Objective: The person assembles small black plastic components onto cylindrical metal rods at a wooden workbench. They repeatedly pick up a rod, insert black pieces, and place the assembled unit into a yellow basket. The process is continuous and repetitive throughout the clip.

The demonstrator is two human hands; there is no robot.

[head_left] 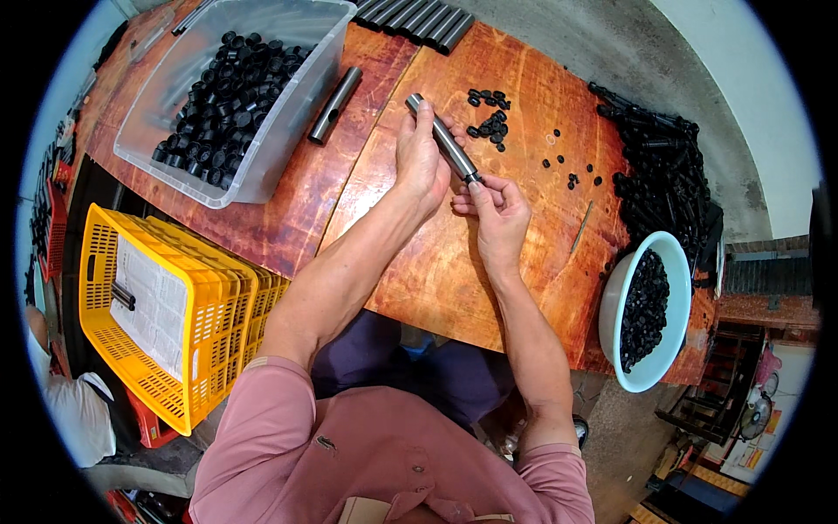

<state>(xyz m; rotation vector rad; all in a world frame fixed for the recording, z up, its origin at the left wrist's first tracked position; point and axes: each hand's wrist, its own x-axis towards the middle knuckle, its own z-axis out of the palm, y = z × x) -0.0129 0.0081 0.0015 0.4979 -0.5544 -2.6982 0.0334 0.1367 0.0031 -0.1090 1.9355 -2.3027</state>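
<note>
While gripped mid-length by the left hand (421, 157) above the counter (419, 271), grey metal tube (443, 138) slanting, right hand (497, 214) fingers pinched at its lower end. Clear bin (288, 113) and white bowl (611, 306) holding black caps. Yellow crate (218, 297) beside.

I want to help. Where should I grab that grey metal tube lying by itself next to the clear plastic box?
Probably around its middle, coming down from above. The loose grey tube lies flat on the wooden table, slanted, with bare wood along both long sides, so fingers can pinch across its round body. The clear box stands close on its left, so mind that side.
</note>
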